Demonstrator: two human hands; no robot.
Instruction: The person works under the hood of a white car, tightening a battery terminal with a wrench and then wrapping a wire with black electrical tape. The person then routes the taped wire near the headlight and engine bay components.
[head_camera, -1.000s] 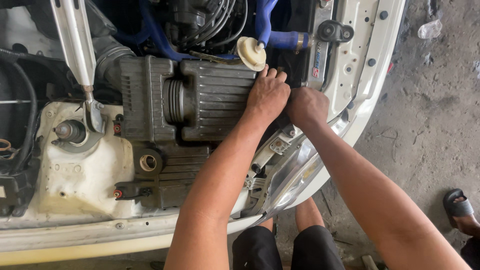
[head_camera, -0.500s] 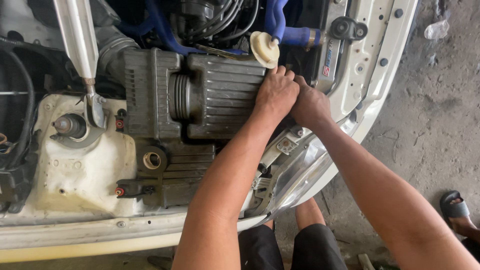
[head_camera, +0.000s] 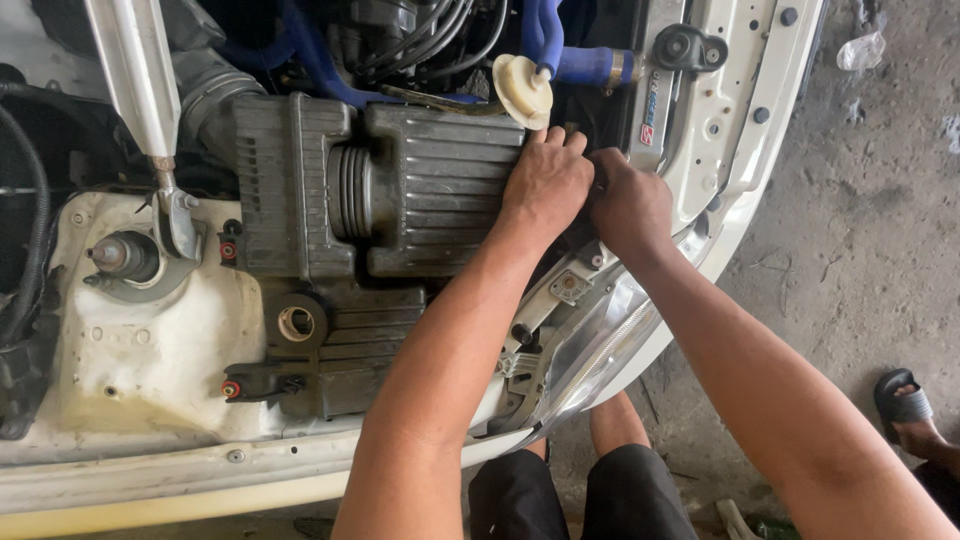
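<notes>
Left hand (head_camera: 545, 185) flat on black airbox (head_camera: 400, 190) edge, fingers together; right hand (head_camera: 630, 205) beside it, grip hidden. Cream cap (head_camera: 522, 90) crowds above.

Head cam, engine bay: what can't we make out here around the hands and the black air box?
- Left hand fingertips: head view, curled over the edge of the black air box; what they grip is hidden.
- Right hand fingers: tucked into the dark gap beside the white body panel; any part held is hidden by the hand itself.
- Blue hose: runs off the top edge.
- Headlight: partly covered by both forearms.
</notes>
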